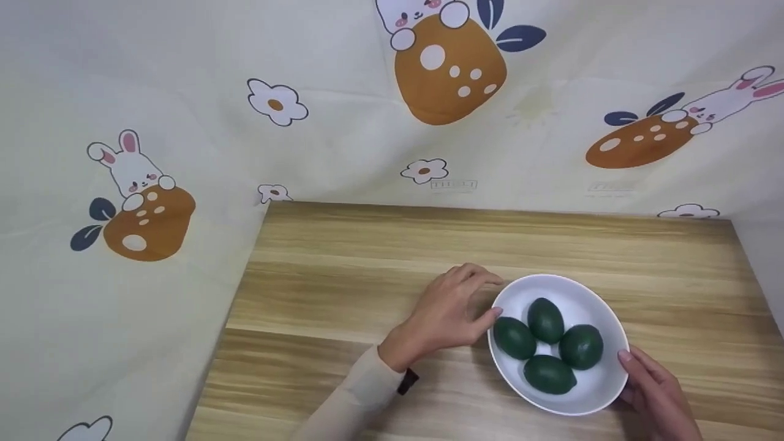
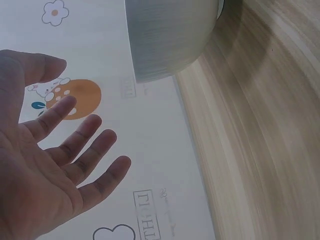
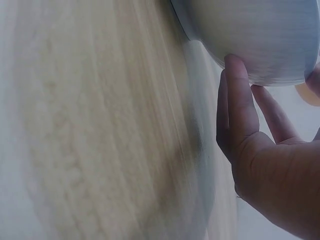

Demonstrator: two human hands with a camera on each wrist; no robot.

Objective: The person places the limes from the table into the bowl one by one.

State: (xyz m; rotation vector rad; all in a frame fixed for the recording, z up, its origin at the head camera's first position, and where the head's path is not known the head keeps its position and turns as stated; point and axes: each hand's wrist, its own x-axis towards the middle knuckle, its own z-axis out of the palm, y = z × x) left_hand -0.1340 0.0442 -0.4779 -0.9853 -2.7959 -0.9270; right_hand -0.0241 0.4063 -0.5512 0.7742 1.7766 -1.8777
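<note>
A white bowl (image 1: 554, 404) holds several dark green, oval fruits (image 1: 550, 374) that look like avocados or limes. My right hand (image 1: 658, 392) grips the bowl at its right side, thumb at the rim. In the right wrist view the fingers (image 3: 241, 100) of that hand lie against the outer wall of the bowl (image 3: 260, 40). My left hand (image 1: 450, 309) is at the bowl's left side, thumb and fingers spread. Seen from the left wrist, the left hand (image 2: 55, 155) holds nothing, and a gap separates it from the bowl (image 2: 170, 40).
The bowl is over the right part of a wood-grain table (image 1: 343, 269). A pale cloth (image 1: 343, 141) printed with rabbits and flowers rises behind the table and along its left side. A dark strap piece (image 1: 407, 381) shows at the left wrist.
</note>
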